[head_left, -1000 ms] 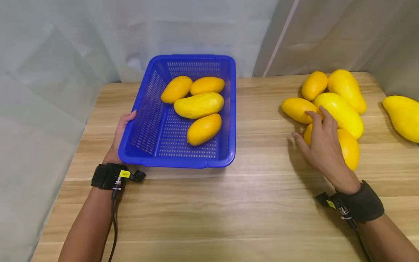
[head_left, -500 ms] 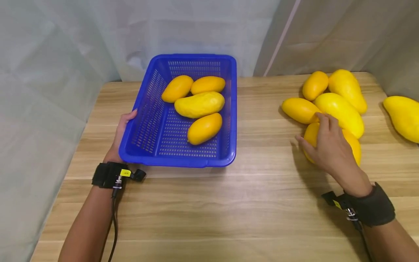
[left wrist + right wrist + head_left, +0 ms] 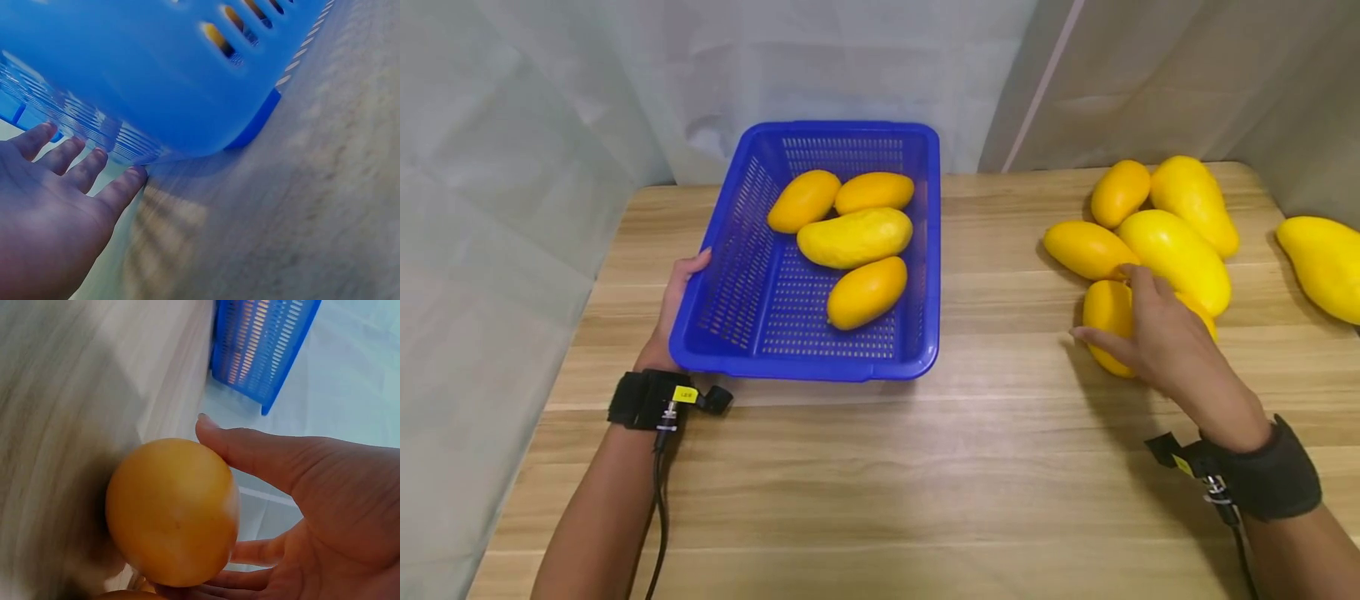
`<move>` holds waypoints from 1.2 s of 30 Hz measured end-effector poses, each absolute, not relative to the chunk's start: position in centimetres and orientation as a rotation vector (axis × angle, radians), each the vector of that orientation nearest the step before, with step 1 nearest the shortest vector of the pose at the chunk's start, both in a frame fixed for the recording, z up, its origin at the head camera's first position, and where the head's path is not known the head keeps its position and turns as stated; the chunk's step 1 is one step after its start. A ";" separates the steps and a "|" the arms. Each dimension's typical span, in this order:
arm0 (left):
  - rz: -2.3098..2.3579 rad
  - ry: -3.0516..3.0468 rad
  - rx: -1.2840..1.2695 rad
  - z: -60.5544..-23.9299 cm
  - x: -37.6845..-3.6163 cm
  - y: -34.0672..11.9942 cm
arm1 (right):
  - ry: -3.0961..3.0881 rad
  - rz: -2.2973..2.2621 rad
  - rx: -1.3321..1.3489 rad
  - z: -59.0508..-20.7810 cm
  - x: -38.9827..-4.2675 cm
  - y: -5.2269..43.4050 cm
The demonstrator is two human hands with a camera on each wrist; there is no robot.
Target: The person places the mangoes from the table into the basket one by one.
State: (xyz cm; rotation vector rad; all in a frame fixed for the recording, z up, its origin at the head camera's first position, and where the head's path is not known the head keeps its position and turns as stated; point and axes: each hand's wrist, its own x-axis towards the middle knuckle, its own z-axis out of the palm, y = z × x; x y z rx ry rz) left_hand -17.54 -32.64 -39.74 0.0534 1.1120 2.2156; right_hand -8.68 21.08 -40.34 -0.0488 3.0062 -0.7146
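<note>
A blue plastic basket [image 3: 752,365] with slotted walls holds several yellow-orange mangoes [image 3: 868,293]. My left hand [image 3: 673,312] is at its left side; the left wrist view shows fairly straight fingers [image 3: 87,169] against the outer wall. On the right, my right hand [image 3: 1180,346] grips an orange-yellow mango [image 3: 1107,321] lying on the table. In the right wrist view, the thumb sits on one side of that mango [image 3: 172,512] and the fingers on the other, with some fingertips hidden behind it.
Several more mangoes [image 3: 1176,260] cluster just beyond my right hand, close to the gripped one. Another mango [image 3: 1324,268] lies apart at the far right. Pale sheeting [image 3: 850,67] stands behind the wooden table [image 3: 925,500]. A black strap with a cable [image 3: 658,475] is on each wrist.
My right hand has come down and nearer, settling around the front mango, which has shifted slightly left. The left hand and basket have hardly moved.
</note>
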 end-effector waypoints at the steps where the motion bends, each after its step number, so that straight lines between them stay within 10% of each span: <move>1: 2.210 1.133 0.054 -39.7 -17.5 -32.6 | 3.010 -0.713 -0.050 -40.4 -8.7 21.1; 36: 2.176 1.250 0.052 -39.5 -17.5 -32.4 | 2.997 -0.636 -0.105 -40.6 -8.9 20.8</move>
